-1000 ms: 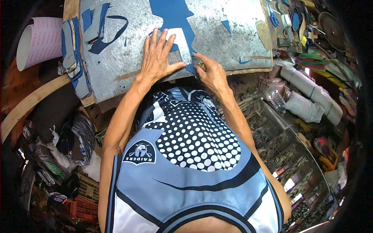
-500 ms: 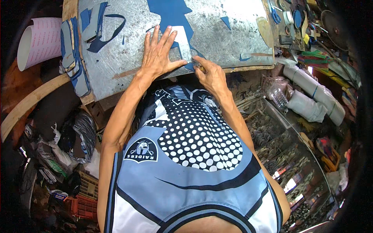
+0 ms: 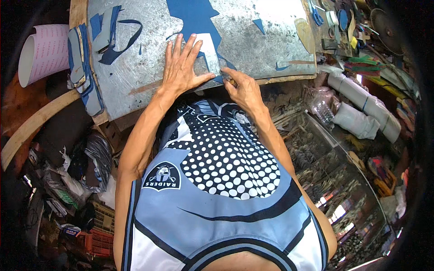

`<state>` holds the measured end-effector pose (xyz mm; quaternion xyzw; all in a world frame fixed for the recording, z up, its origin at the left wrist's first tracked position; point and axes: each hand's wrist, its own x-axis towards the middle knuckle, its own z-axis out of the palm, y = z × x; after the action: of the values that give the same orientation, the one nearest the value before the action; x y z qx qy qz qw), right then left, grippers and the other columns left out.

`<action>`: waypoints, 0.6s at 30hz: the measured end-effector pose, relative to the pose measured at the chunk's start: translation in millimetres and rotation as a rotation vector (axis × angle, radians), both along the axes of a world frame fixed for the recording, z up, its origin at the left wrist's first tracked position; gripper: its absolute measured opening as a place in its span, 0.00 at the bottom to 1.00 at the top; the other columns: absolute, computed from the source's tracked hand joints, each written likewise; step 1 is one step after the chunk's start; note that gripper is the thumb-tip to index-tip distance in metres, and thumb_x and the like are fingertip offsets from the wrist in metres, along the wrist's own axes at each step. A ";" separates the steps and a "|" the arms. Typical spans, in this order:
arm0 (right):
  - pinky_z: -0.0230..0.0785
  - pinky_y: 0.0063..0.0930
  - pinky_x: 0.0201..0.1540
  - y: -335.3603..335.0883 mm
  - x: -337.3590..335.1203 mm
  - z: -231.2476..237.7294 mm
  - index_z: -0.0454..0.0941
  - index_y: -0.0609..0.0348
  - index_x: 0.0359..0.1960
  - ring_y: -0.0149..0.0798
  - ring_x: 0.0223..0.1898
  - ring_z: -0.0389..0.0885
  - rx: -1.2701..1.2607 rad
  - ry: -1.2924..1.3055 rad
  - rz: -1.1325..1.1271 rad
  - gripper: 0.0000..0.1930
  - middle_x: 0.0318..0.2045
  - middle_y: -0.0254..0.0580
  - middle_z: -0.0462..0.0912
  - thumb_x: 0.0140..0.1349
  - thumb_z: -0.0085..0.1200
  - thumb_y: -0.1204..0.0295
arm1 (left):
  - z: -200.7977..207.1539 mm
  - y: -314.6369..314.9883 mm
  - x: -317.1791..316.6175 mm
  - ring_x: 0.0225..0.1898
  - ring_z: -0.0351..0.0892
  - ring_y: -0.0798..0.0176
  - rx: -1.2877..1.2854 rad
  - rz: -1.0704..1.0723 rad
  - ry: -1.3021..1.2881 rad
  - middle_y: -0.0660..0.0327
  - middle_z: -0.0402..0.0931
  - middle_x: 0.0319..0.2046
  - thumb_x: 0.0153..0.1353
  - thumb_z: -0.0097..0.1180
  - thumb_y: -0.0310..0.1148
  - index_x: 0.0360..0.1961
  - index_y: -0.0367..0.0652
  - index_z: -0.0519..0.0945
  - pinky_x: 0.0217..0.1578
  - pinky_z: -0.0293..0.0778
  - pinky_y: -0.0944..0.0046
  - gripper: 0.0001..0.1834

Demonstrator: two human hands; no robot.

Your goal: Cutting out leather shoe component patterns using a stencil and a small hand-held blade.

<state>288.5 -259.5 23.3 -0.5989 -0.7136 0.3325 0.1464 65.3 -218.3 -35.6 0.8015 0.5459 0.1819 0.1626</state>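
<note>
My left hand (image 3: 180,67) lies flat with its fingers spread, pressing on a white strip-shaped template (image 3: 208,50). Beneath the template is a blue sheet (image 3: 192,11) with jagged cut edges, running to the far edge of the worktop. At the template's near end, my right hand (image 3: 246,90) is closed around a small hand tool (image 3: 232,82). A bit of yellowish-brown handle shows between the fingers. The tool's tip is too small and covered to make out. My left thumb points toward the tool, a short gap away.
The worktop is a scratched grey metal sheet (image 3: 153,67). Blue offcuts (image 3: 107,34) and stacked blue pieces (image 3: 86,67) lie at its left, beside a rolled pink-and-white sheet (image 3: 47,54). Blue-handled scissors (image 3: 316,17) lie at the far right, above wrapped white rolls (image 3: 357,97).
The whole view has shifted slightly. Against the template, both hands keep nearly the same places, the left pressing and the right still gripping the tool.
</note>
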 end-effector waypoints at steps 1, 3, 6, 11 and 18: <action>0.76 0.44 0.43 1.2 0.4 1.3 0.80 0.53 0.54 0.55 0.39 0.85 0.000 0.001 -0.002 0.18 0.37 0.55 0.85 0.60 0.58 0.70 | 1.3 0.0 -0.2 0.77 0.41 0.41 -0.007 -0.004 0.003 0.54 0.52 0.75 0.44 0.66 0.72 0.71 0.47 0.64 0.74 0.35 0.36 0.59; 0.76 0.43 0.43 5.3 3.8 3.3 0.80 0.54 0.54 0.55 0.38 0.86 -0.160 0.146 -0.130 0.18 0.38 0.57 0.85 0.60 0.58 0.70 | 0.3 -0.4 1.6 0.77 0.41 0.42 -0.013 -0.004 0.004 0.54 0.52 0.75 0.45 0.66 0.71 0.70 0.47 0.65 0.74 0.35 0.36 0.57; 0.77 0.42 0.43 9.9 3.1 13.8 0.81 0.56 0.54 0.56 0.37 0.86 -0.233 0.131 -0.180 0.18 0.38 0.59 0.86 0.61 0.57 0.70 | -1.3 0.0 0.3 0.77 0.41 0.42 -0.010 0.000 0.018 0.54 0.52 0.75 0.47 0.66 0.69 0.69 0.48 0.67 0.74 0.35 0.36 0.53; 0.76 0.44 0.43 12.5 5.0 10.2 0.81 0.54 0.54 0.56 0.38 0.86 -0.157 0.078 -0.043 0.19 0.36 0.59 0.86 0.61 0.57 0.70 | 0.5 -0.2 2.9 0.77 0.41 0.42 -0.013 0.001 0.004 0.54 0.53 0.75 0.50 0.65 0.66 0.68 0.48 0.69 0.74 0.36 0.36 0.50; 0.76 0.44 0.43 12.7 9.8 8.1 0.81 0.52 0.55 0.56 0.38 0.86 -0.198 0.062 -0.016 0.19 0.35 0.57 0.86 0.61 0.56 0.69 | -0.5 -0.3 3.7 0.77 0.42 0.42 0.020 0.000 0.005 0.54 0.53 0.75 0.51 0.65 0.66 0.68 0.48 0.69 0.74 0.36 0.36 0.49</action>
<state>298.3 -246.8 31.4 -0.6054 -0.6677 0.4187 0.1111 69.0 -218.6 -36.1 0.8034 0.5446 0.1854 0.1535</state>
